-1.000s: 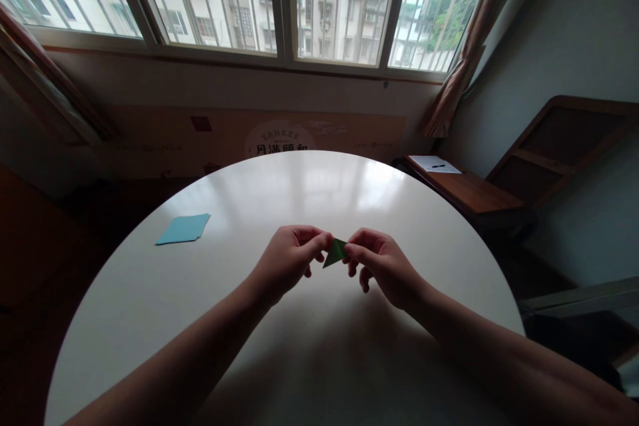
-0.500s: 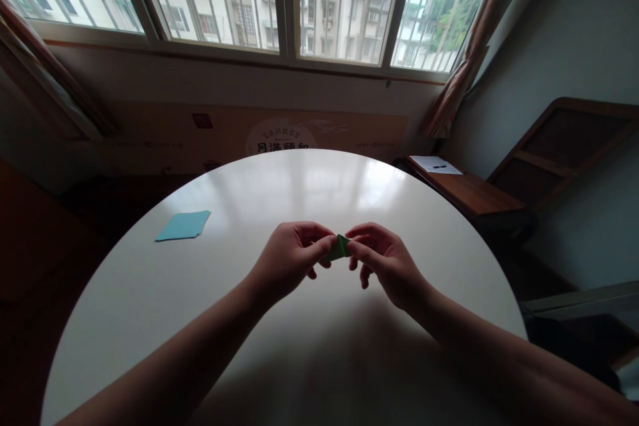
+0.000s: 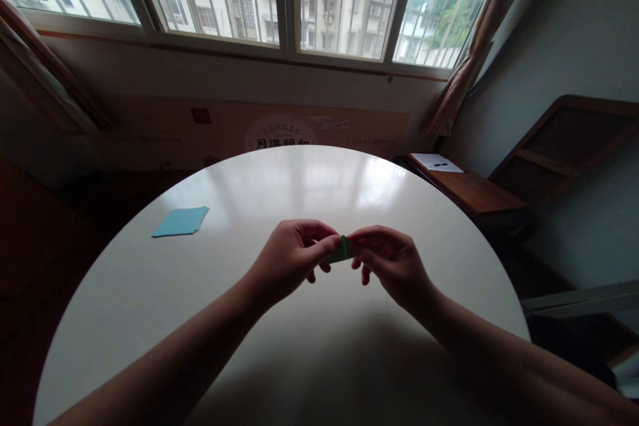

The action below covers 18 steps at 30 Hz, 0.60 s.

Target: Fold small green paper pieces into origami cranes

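Note:
A small folded green paper is held just above the round white table, near its middle. My left hand pinches its left side between thumb and fingers. My right hand pinches its right side, fingertips almost meeting those of the left. Most of the green paper is hidden between the fingers; only a narrow strip shows.
A light blue square of paper lies flat on the table's left side. A wooden side table with a white sheet and a pen stands at the right, beside a leaning wooden frame. Barred windows and curtains fill the far wall.
The green paper showed as an open triangle a second ago; now my fingertips have closed together over it and only a thin strip shows. Both hands stayed in place.

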Tool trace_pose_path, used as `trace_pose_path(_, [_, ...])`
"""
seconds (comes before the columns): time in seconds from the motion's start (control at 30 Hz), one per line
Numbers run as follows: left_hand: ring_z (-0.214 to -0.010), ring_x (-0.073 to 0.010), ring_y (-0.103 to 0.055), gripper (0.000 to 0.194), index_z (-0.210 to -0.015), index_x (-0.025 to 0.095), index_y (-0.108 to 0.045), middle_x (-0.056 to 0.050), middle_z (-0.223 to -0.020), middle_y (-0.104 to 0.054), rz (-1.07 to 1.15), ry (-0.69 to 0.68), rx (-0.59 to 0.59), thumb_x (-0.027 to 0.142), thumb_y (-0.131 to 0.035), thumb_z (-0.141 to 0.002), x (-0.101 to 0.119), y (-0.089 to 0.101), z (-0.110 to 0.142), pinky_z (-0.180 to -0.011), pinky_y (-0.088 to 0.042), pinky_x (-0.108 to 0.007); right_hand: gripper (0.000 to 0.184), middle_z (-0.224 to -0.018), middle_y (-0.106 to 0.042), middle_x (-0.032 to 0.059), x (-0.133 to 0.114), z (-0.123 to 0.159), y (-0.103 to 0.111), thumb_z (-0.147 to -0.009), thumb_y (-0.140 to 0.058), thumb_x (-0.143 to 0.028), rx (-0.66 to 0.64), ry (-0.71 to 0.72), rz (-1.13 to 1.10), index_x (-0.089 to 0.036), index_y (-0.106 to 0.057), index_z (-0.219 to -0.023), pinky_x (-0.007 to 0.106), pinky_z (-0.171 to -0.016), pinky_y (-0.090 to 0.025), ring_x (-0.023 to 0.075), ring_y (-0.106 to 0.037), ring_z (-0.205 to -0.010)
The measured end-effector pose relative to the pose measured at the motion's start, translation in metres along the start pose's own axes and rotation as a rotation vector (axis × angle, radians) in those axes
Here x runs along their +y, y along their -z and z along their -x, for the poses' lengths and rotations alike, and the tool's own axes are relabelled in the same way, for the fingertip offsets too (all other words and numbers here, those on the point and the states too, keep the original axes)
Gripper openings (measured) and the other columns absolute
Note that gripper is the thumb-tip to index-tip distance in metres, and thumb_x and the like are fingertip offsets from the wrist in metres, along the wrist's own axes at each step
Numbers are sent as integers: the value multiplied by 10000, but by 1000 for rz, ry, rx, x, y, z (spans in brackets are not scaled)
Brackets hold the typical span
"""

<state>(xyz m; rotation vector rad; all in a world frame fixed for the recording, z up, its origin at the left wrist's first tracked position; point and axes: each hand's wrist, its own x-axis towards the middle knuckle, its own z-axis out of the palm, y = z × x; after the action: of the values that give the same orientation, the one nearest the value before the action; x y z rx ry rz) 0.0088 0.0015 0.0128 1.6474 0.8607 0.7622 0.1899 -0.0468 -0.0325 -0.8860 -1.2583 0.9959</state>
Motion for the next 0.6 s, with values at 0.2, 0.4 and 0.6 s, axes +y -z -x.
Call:
trace_pose_path(0.2, [-484, -114, -594, 174, -825, 106, -717, -15, -598, -639, 86, 23, -26, 275, -676, -812, 0, 0, 0, -342, -434, -155, 107, -744, -708, 23, 1, 2, 1, -811, -761, -231, -20, 72, 39, -222, -758, -917, 205, -404, -511, 144, -660, -578])
trace_pose_path(0.4, [-460, -100, -572, 148, -797, 111, -717, 1, -553, -614, 145, 58, -41, 251, -672, -815, -2, 0, 0, -343, -423, -142, 144, -764, -716, 20, -2, 4, 4, -833, -747, -201, -59, 132, 130, -261, -776, -961, 219, -447, -530, 145, -674, -604])
trace_pose_path(0.6, [-456, -93, -564, 150, -785, 109, -723, 0, -553, -618, 164, 69, -54, 254, -689, -806, 0, -1, -1, -347, -424, -137, 179, -749, -700, 11, -4, 5, 4, -813, -751, -147, -54, 149, 132, -266, -781, -944, 212, -445, -527, 142, -675, -596])
